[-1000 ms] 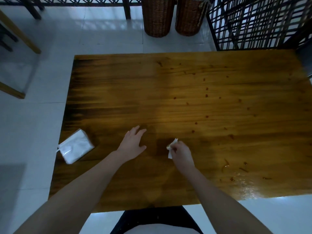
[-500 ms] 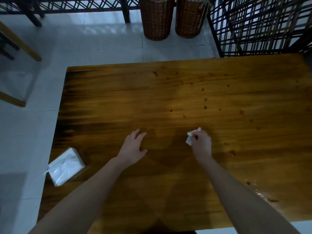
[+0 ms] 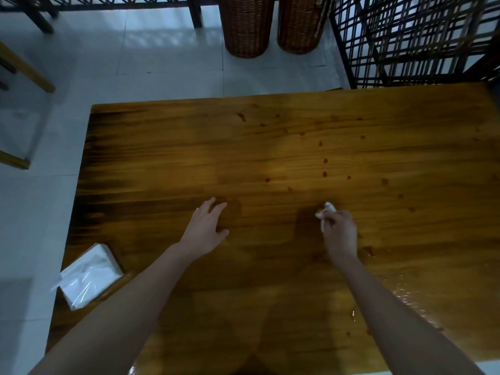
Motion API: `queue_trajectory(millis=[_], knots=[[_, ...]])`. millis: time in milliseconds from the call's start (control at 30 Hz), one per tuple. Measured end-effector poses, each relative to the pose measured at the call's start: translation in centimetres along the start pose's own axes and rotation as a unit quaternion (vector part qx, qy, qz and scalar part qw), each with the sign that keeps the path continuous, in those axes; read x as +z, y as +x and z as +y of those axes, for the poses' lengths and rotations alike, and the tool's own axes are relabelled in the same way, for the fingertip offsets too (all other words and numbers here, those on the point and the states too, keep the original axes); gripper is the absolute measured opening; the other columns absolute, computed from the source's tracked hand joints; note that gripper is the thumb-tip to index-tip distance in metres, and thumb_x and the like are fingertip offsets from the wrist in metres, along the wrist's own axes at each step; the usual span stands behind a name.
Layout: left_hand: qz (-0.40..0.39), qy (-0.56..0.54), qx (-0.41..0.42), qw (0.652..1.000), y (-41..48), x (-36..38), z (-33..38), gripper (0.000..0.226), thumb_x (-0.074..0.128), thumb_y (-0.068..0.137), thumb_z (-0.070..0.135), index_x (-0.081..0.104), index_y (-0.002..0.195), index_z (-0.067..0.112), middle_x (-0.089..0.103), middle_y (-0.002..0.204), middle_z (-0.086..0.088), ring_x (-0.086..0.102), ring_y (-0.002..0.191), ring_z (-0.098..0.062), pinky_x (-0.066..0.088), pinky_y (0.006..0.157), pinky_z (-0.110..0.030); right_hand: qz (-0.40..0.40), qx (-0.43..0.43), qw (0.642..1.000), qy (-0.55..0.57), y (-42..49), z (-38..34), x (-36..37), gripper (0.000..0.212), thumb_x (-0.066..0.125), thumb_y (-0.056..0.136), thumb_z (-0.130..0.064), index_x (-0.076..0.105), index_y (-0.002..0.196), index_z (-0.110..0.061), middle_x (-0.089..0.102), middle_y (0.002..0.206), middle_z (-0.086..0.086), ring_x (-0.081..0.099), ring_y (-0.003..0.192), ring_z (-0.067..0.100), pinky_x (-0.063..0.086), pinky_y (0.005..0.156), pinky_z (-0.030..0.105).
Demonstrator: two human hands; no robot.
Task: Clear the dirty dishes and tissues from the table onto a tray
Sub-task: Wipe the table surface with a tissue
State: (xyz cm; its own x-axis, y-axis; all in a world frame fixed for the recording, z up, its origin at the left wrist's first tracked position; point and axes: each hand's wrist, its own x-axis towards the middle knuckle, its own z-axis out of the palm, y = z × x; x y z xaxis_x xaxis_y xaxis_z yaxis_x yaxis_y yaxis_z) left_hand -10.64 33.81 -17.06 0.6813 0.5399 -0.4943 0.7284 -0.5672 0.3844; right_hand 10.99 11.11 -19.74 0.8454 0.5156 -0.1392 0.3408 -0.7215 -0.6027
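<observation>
Surface: wooden table (image 3: 270,147) on pale floor tiles, dotted with reddish spots (image 3: 325,161) and wet toward the near right.
Background: two wicker baskets (image 3: 247,25) and a dark lattice screen (image 3: 411,39) beyond the far edge.
Left hand (image 3: 207,230): fingers extended, palm down on the tabletop, holding nothing.
Right hand (image 3: 339,230): fingers curled around a crumpled white tissue (image 3: 326,211), pressed to the table.
Tissue pack (image 3: 90,274): white, at the table's left edge, well apart from both hands.
</observation>
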Motion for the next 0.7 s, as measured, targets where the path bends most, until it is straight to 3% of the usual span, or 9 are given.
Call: queue_trajectory(millis=[133,200,400,467,533,633,700], knots=[[0.006,0.004,-0.008,1.000,0.5,-0.4,-0.3,0.078,0.065,0.089,0.032,0.019,0.152,0.026,0.009,0.160,-0.004,0.008,0.147,-0.025,0.009,0.118,-0.038,0.036,0.067,0.997,0.006,0.4,0.0,0.2,0.019,0.055,0.092,-0.002,0.067,0.106,-0.002,0.060,0.107,0.015,0.053,0.084,0.014,0.036,0.066,0.015],[0.010,0.012,-0.014,1.000,0.8,-0.5,-0.6,0.083,0.067,0.088,0.033,0.015,0.152,0.026,0.008,0.160,-0.004,0.007,0.147,-0.026,0.009,0.118,-0.040,0.035,0.064,0.997,0.020,-0.5,-1.5,1.4,0.020,0.055,0.091,-0.001,0.067,0.107,-0.002,0.061,0.108,0.013,0.052,0.084,0.013,0.037,0.069,0.016],[0.001,0.033,-0.017,0.999,1.8,-1.3,-1.4,0.096,0.069,0.084,0.041,0.005,0.153,0.029,-0.001,0.161,-0.006,0.001,0.148,-0.028,0.009,0.118,-0.043,-0.091,-0.139,0.986,0.000,-4.1,-6.7,6.6,0.022,0.057,0.087,0.005,0.067,0.105,-0.002,0.062,0.106,0.008,0.058,0.097,0.019,0.048,0.081,0.023],[-0.001,0.039,-0.013,0.999,2.2,-1.5,-1.6,0.098,0.071,0.082,0.041,0.004,0.153,0.030,-0.003,0.161,-0.006,0.000,0.148,-0.028,0.009,0.118,-0.043,-0.101,-0.158,0.982,0.012,-3.8,-6.7,6.9,0.021,0.057,0.087,0.004,0.068,0.104,-0.003,0.062,0.105,0.006,0.058,0.097,0.016,0.049,0.082,0.023],[-0.001,0.043,-0.011,0.999,2.6,-1.7,-1.8,0.099,0.072,0.081,0.042,0.004,0.153,0.031,-0.003,0.161,-0.006,0.000,0.148,-0.028,0.009,0.118,-0.043,-0.094,-0.120,0.988,0.041,-2.9,-6.5,6.5,0.019,0.056,0.090,0.001,0.068,0.102,-0.006,0.060,0.105,0.003,0.057,0.094,0.013,0.046,0.078,0.015],[-0.002,0.040,-0.015,0.999,3.0,-1.9,-2.1,0.099,0.072,0.081,0.042,0.004,0.153,0.033,-0.004,0.161,-0.007,-0.002,0.147,-0.029,0.007,0.118,-0.045,-0.001,0.003,0.995,0.105,0.5,-6.1,4.9,0.017,0.059,0.087,0.003,0.071,0.096,-0.006,0.061,0.099,0.005,0.060,0.086,0.017,0.040,0.068,0.001],[-0.001,0.041,-0.015,0.999,3.1,-2.2,-2.6,0.098,0.071,0.082,0.043,0.004,0.152,0.034,-0.005,0.161,-0.007,-0.003,0.147,-0.029,0.007,0.118,-0.045,0.039,0.043,0.994,0.090,3.2,-5.8,3.8,0.016,0.059,0.088,0.002,0.071,0.096,-0.004,0.062,0.099,0.011,0.059,0.085,0.018,0.036,0.064,-0.001]])
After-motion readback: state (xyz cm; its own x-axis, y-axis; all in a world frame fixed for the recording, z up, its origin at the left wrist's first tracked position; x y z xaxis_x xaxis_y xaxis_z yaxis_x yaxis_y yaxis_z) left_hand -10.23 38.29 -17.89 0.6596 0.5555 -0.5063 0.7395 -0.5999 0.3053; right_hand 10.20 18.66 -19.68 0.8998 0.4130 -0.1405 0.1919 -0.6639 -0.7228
